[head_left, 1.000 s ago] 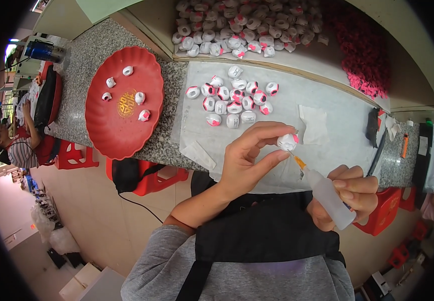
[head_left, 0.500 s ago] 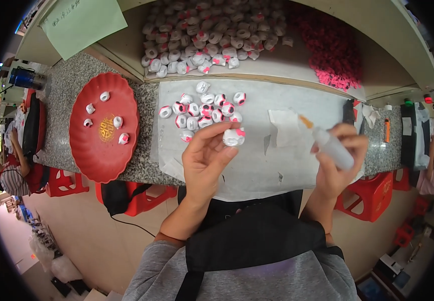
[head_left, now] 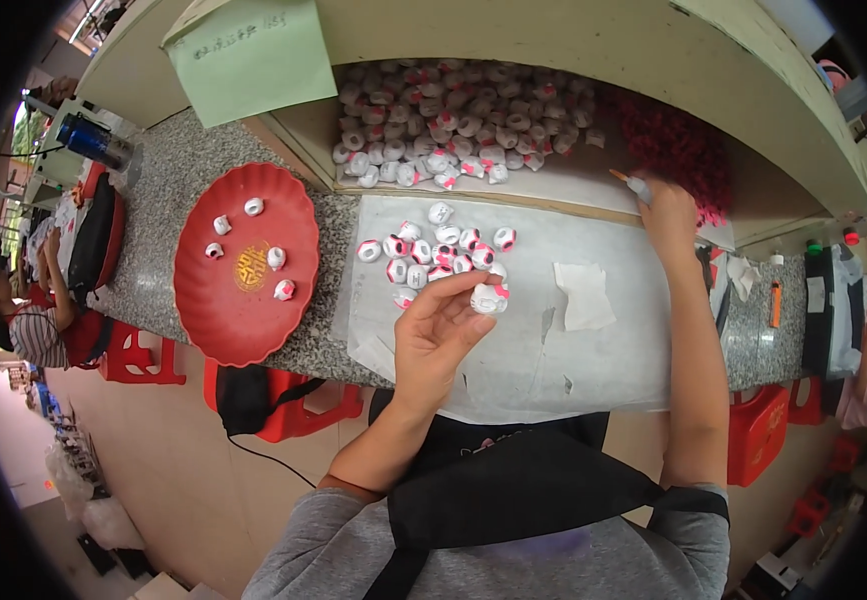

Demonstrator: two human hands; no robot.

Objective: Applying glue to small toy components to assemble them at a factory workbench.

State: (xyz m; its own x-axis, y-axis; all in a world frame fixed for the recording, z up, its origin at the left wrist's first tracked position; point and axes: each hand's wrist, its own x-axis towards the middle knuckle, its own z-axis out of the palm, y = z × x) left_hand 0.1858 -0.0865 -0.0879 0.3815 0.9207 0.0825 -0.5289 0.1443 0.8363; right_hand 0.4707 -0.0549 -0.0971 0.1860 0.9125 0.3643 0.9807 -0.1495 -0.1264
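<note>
Head view: our left hand (head_left: 431, 350) pinches small rounded white bead with pink patch (head_left: 489, 299) over smooth pale sheet (head_left: 633, 350); loose pinch could drop it. Right hand (head_left: 671, 212), well apart from left, holds cloudy plastic bottle with pointed orange tip (head_left: 639, 188) by heap of small pink pieces (head_left: 668, 140), fingertips hidden; we reckon tipped bottle might drip there

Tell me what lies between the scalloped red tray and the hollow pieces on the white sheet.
The head view shows a strip of speckled granite countertop, then a narrow margin of the white sheet.
</note>
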